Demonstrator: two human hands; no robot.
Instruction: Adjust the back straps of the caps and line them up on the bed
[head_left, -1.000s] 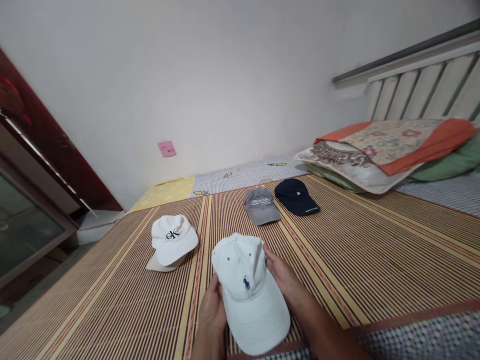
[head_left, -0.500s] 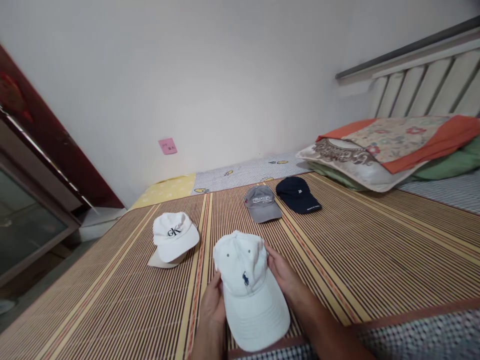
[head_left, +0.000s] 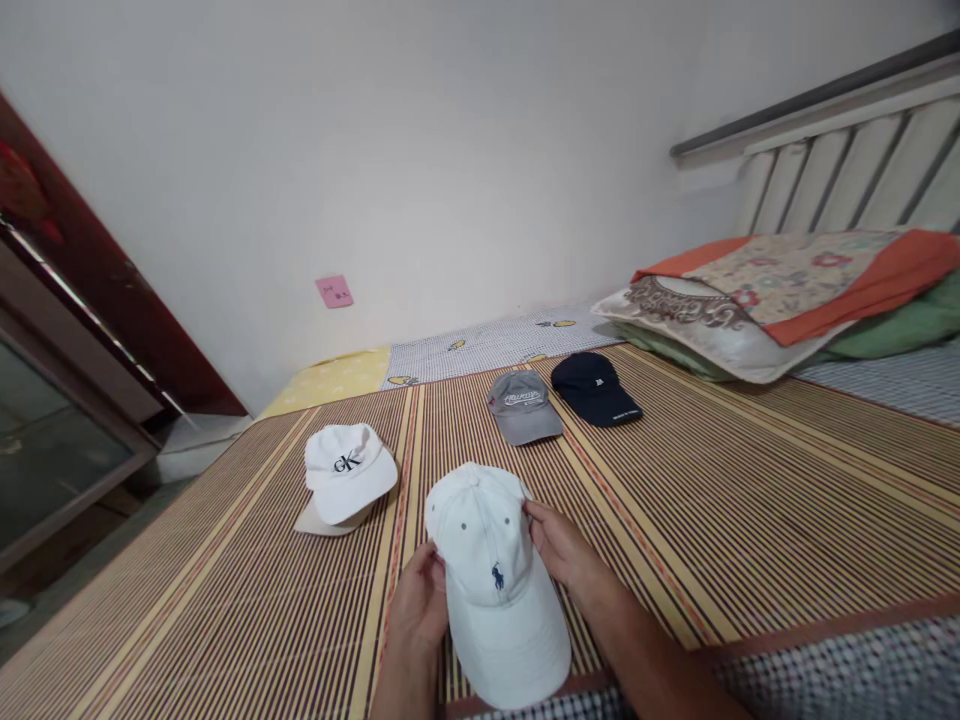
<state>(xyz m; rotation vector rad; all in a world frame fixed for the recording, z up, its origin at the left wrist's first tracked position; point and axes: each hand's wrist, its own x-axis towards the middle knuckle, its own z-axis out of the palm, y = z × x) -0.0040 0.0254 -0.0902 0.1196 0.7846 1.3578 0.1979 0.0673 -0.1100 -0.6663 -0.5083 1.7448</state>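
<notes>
A pale white cap [head_left: 487,550] with a small dark blue rider emblem is between my hands, its brim pointing toward me. My left hand [head_left: 421,595] grips the cap's left edge, and my right hand [head_left: 559,540] has hold of its right edge; the fingertips are partly hidden behind the fabric. Farther left, a white cap [head_left: 352,480] with black letters rests on a beige cap [head_left: 319,522], of which only the brim shows. Beyond my hands, a grey cap [head_left: 523,405] with white lettering lies beside a navy cap [head_left: 592,388].
A striped mat [head_left: 225,540] covers the bed. Pillows [head_left: 712,325] with an orange-edged cloth [head_left: 795,275] are stacked at the back right, near a radiator [head_left: 847,180]. A pink note [head_left: 334,291] is on the wall. A dark red door frame [head_left: 127,270] stands at the left.
The held cap has turned and tilted slightly, its brim now a little farther left. My left hand has shifted slightly left. The other caps lie as before.
</notes>
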